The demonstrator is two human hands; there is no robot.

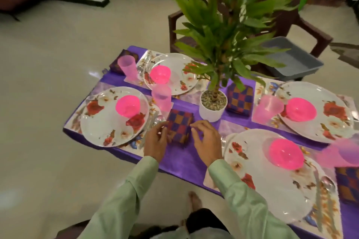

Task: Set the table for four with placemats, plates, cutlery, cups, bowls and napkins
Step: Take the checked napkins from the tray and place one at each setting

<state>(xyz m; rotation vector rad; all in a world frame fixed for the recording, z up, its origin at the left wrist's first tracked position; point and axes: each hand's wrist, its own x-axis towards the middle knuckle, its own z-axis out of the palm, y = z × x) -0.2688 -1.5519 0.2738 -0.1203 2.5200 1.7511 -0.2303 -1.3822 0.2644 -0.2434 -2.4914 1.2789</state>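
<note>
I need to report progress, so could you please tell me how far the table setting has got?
Nearly finished. Done: four floral plates, e.g., each with a pink bowl, pink cups and three checked napkins laid. In hand: both hands, left and right, are placing the fourth napkin. Left: releasing it.

One view only — the head camera, worn high and tilted steeply down over the near edge of the table (pixel 186 163), close enough that both sleeves fill the lower frame; its wide lens bows the far chair (pixel 303 31) and floor (pixel 48 48) outward — nothing else shares it
</note>
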